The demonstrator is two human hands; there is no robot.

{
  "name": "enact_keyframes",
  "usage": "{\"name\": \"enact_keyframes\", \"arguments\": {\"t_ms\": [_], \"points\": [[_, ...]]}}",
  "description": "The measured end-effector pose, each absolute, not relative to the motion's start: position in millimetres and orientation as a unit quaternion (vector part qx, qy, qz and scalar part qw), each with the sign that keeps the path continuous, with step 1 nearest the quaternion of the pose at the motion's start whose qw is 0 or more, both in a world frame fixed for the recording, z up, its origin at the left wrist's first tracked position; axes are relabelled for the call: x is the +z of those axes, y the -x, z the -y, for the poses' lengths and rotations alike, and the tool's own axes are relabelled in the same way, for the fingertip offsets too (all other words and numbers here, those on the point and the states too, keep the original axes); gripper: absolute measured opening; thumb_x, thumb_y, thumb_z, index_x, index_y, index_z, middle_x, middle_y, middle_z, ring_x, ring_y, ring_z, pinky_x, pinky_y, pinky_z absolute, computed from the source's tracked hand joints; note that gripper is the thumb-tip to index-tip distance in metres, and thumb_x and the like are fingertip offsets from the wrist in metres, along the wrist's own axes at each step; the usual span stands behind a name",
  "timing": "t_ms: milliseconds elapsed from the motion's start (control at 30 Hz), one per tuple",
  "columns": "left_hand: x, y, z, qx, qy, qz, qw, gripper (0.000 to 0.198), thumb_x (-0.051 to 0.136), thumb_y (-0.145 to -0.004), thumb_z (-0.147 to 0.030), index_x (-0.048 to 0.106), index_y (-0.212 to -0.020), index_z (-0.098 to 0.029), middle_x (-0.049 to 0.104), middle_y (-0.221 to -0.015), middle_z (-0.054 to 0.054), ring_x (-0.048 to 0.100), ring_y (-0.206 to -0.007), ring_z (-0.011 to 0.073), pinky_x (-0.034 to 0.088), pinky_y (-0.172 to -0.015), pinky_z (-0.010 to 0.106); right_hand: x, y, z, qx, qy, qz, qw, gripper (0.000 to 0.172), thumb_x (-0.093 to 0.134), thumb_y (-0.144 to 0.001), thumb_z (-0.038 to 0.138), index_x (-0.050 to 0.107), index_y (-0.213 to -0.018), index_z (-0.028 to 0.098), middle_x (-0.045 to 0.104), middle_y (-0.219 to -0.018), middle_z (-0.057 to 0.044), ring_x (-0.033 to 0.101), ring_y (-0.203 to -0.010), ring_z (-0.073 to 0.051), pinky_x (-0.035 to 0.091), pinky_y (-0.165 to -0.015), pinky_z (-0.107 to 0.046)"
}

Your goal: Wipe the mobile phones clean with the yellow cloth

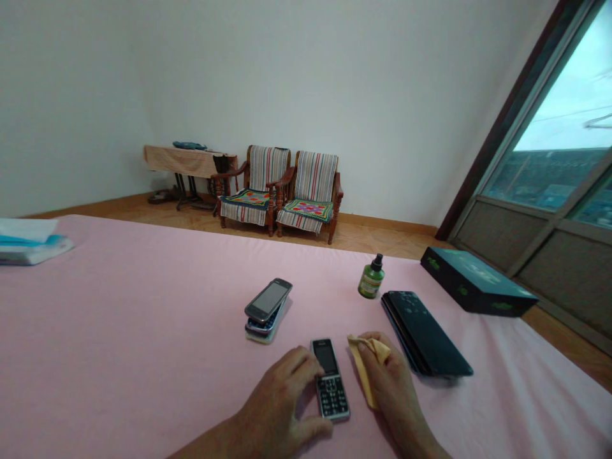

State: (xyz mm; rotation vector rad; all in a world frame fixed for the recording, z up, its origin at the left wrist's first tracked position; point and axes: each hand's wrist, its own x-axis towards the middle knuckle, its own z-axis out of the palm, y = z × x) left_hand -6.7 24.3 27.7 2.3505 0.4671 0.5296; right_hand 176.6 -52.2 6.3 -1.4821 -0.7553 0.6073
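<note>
While a pink-covered table [119, 331] fills most of the view, the things in use sit close to its near edge. A dark box [478, 280] lies far right, with a stack of dark tablets [425, 335] nearer, just beside the right hand.

The left hand [282, 398] is curled, fingers and thumb clasping the left edge of a keypad phone [331, 386]. The right hand [394, 382] lies knuckles up, fingers closed on a yellow cloth [366, 370] that trails beneath it.

A stack of phones [266, 309] rests farther out, up and left of the hands and well apart from both.

The keypad phone lies flat between the two hands, face up. Its long axis runs away from the person, screen at the far end and keys at the near end. The left hand touches it; the right hand and cloth sit just to its right, with a narrow strip of table showing between.

A small green bottle [371, 277] stands upright beyond the right hand, near the tablets' far corner.
</note>
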Motion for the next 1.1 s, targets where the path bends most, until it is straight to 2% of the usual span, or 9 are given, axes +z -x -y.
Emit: {"name": "enact_keyframes", "arguments": {"t_ms": [100, 233, 333, 467, 733, 867, 1000, 1100], "points": [[23.8, 7.7, -27.1, 0.206, -0.906, -0.178, 0.325, 0.067, 0.092, -0.056, -0.024, 0.061, -0.114, -0.016, 0.057, -0.124, 0.01, 0.052, -0.114, 0.0274, 0.043, -0.102, 0.035, 6.8, -175.0, 43.9, 0.232, 0.647, 0.401, 0.605, 0.026, 0.059, -0.083, 0.043, 0.058, -0.077, 0.018, 0.054, -0.062, 0.003, 0.049, -0.055, -0.014, 0.038, -0.049, -0.023], [25.5, 7.9, -29.8, 0.19, -0.908, -0.182, 0.327, 0.059, 0.084, -0.062, -0.013, 0.061, -0.116, -0.018, 0.054, -0.131, 0.01, 0.05, -0.121, 0.0261, 0.039, -0.107, 0.034, 6.8, -178.9, 25.2, 0.184, 0.647, 0.51, 0.536, 0.017, 0.054, -0.088, 0.032, 0.059, -0.08, 0.018, 0.056, -0.064, 0.001, 0.051, -0.058, -0.015, 0.04, -0.052, -0.023], [28.1, 8.0, -31.0, 0.188, -0.906, -0.174, 0.338, 0.054, 0.081, -0.063, -0.013, 0.062, -0.113, -0.019, 0.056, -0.129, 0.009, 0.051, -0.119, 0.0254, 0.04, -0.106, 0.032, 1.7, -185.1, 13.2, 0.167, 0.631, 0.555, 0.516, 0.011, 0.056, -0.087, 0.025, 0.062, -0.08, 0.017, 0.058, -0.073, -0.002, 0.054, -0.068, -0.017, 0.042, -0.061, -0.026], [26.4, 7.4, -31.9, 0.192, -0.901, -0.177, 0.347, 0.05, 0.081, -0.065, -0.017, 0.063, -0.111, -0.018, 0.057, -0.125, 0.009, 0.054, -0.115, 0.0251, 0.042, -0.103, 0.032, -5.2, -190.9, 8.8, 0.159, 0.605, 0.616, 0.479, 0.016, 0.055, -0.087, 0.02, 0.065, -0.075, 0.018, 0.056, -0.075, -0.003, 0.053, -0.07, -0.017, 0.039, -0.064, -0.028], [27.9, 4.9, -32.6, 0.189, -0.894, -0.179, 0.365, 0.05, 0.08, -0.064, -0.014, 0.062, -0.111, -0.022, 0.057, -0.122, 0.006, 0.053, -0.114, 0.0242, 0.042, -0.102, 0.031, -1.7, -185.8, 25.3, 0.159, 0.576, 0.677, 0.43, 0.03, 0.044, -0.084, 0.001, 0.065, -0.095, 0.019, 0.052, -0.092, -0.006, 0.054, -0.084, -0.018, 0.043, -0.07, -0.029], [26.6, 6.2, -33.5, 0.193, -0.893, -0.168, 0.371, 0.05, 0.082, -0.064, -0.014, 0.062, -0.11, -0.022, 0.057, -0.121, 0.006, 0.052, -0.114, 0.0241, 0.041, -0.103, 0.031, 1.1, -179.7, 37.6, 0.179, 0.568, 0.68, 0.429, 0.028, 0.042, -0.084, 0.0, 0.062, -0.091, 0.019, 0.052, -0.093, -0.006, 0.054, -0.085, -0.018, 0.044, -0.071, -0.029], [25.9, 6.6, -33.8, 0.203, -0.888, -0.16, 0.38, 0.063, 0.082, -0.06, -0.007, 0.057, -0.116, -0.022, 0.056, -0.12, 0.005, 0.052, -0.114, 0.0226, 0.04, -0.103, 0.03, 6.2, -173.0, 48.5, 0.194, 0.57, 0.681, 0.417, 0.027, 0.043, -0.083, 0.0, 0.061, -0.09, 0.019, 0.052, -0.091, -0.005, 0.054, -0.081, -0.018, 0.043, -0.068, -0.029], [27.2, 6.1, -33.6, 0.207, -0.883, -0.169, 0.386, 0.063, 0.082, -0.057, -0.003, 0.056, -0.112, -0.02, 0.056, -0.114, 0.004, 0.053, -0.11, 0.0221, 0.041, -0.101, 0.03, 11.3, -167.7, 53.4, 0.198, 0.575, 0.685, 0.401, 0.025, 0.044, -0.08, -0.002, 0.059, -0.081, 0.019, 0.052, -0.086, -0.004, 0.053, -0.078, -0.017, 0.041, -0.065, -0.027]]}}
